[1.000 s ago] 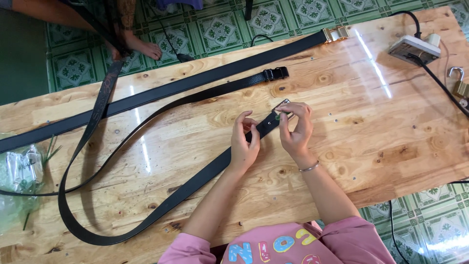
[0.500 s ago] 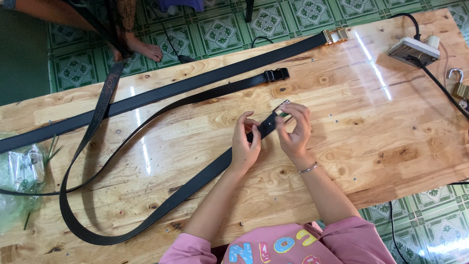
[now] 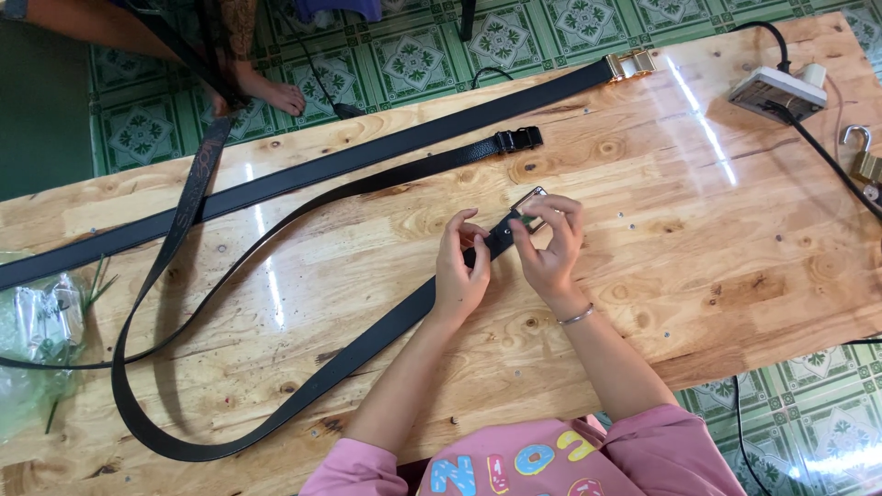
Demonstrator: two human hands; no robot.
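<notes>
Head view: a glossy wooden table (image 3: 717, 276) fills most of the frame, green patterned floor tiles (image 3: 413, 55) showing along the top and lower right. A long black belt (image 3: 303, 390) loops across the left half, its end rising to the centre, where the left hand (image 3: 459, 271) pinches the strap and the right hand (image 3: 551, 248) closes its fingers around a silver buckle (image 3: 531, 200) at the tip. The buckle looks partly seated, not yet fastened. A second belt (image 3: 386, 152) lies straight above. A power strip (image 3: 776, 92) sits upper right.
</notes>
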